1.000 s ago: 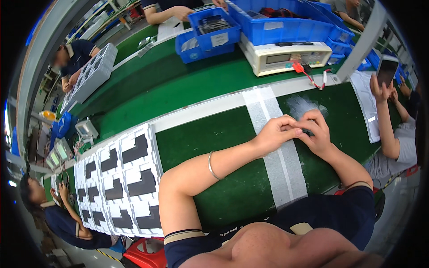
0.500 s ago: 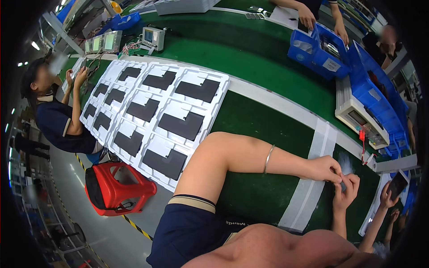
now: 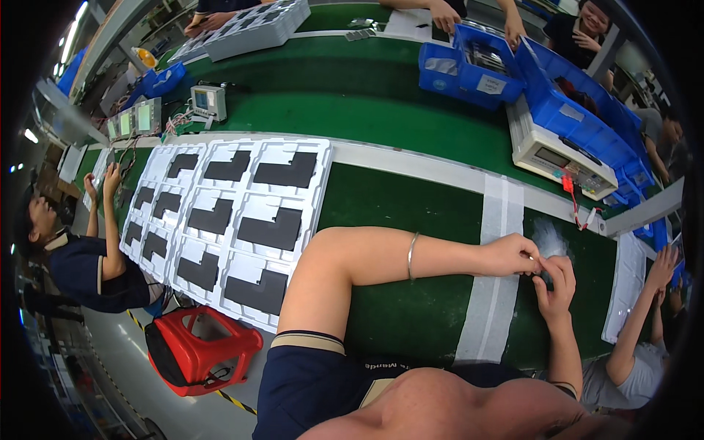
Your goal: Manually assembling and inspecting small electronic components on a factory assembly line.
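Over the green mat, my left hand (image 3: pixel 507 254) and my right hand (image 3: pixel 557 284) meet fingertip to fingertip. Both are closed in a pinch, and whatever is between the fingers is too small or hidden to make out. My left forearm, with a silver bangle (image 3: pixel 411 255), reaches across from the left. Just beyond the fingers lies a pale, whitish wispy patch (image 3: pixel 550 240) on the mat. A strip of whitish tape (image 3: pixel 490 308) runs across the bench under my left wrist.
White moulded trays (image 3: pixel 317 192) with several black L-shaped pieces (image 3: pixel 286 170) stand left of my arm. A bench meter (image 3: pixel 565 165) with red leads and blue bins (image 3: pixel 469 82) stand far right. A red stool (image 3: pixel 198 352) is lower left. Co-workers sit around.
My view has turned, so the bench and trays sit further left and lower in the picture. My hands stay pinched together, with slightly shifted fingers. The co-worker at left has tilted their head up.
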The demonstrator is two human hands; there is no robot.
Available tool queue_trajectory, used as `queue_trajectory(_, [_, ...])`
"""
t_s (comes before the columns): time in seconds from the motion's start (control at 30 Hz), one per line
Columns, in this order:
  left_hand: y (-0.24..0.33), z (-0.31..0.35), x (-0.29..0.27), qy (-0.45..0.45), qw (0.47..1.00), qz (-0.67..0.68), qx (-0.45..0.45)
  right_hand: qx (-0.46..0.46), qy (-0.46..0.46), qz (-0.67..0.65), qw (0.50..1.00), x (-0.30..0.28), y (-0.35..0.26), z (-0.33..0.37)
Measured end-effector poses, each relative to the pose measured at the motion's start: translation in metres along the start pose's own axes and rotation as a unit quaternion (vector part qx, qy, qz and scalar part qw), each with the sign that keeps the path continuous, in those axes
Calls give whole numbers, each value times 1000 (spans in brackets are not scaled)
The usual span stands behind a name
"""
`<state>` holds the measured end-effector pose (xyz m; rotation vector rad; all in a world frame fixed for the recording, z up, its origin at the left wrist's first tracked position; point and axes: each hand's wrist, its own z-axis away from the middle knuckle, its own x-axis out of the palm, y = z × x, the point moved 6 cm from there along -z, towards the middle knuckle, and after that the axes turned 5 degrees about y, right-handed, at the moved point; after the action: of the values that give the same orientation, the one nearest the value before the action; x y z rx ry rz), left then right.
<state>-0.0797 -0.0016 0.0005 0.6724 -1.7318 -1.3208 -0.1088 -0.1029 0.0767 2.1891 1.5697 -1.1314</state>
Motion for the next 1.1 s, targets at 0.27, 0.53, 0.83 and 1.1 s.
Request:
queue_trajectory(0.27, [8, 2, 1, 7, 994, -103, 26, 190, 87, 414, 886, -186, 89, -2])
queue_trajectory(0.53, [12, 2, 5, 7, 996, -76, 41, 374, 97, 306, 870, -272, 181, 140])
queue_trajectory(0.83, [7, 3, 2, 8, 999, 24, -47, 206, -31, -117, 971, -23, 44, -21])
queue_trajectory(1.1, [8, 6, -6, 32, 998, 50, -38, 237, -35, -246, 939, 16, 34, -9])
